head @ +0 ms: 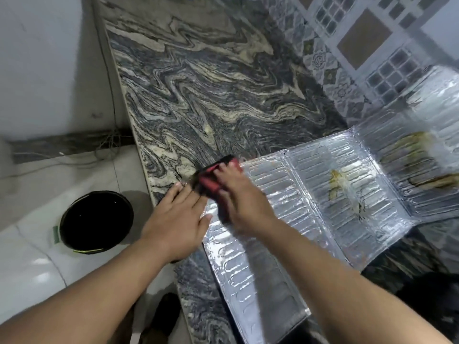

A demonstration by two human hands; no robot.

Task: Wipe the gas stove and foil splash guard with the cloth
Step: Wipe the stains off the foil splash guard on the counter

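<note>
The silver foil splash guard (pixel 310 194) lies unfolded and mostly flat on the marbled stone counter, its far right panels rising against the tiled wall. Brown-yellow stains mark its middle and right panels. My right hand (pixel 238 194) presses a red and black cloth (pixel 211 180) onto the guard's upper left corner; the hand is motion-blurred. Spread flat just left of it, my left hand (pixel 178 219) rests on the guard's left edge and the counter rim. The gas stove is not in view.
The marbled counter (pixel 198 90) stretches away to the far left. A black round bucket (pixel 95 222) stands on the white tiled floor below the counter's edge. Thin cables (pixel 109 142) run along the floor by the wall. Patterned wall tiles (pixel 360 40) rise at the right.
</note>
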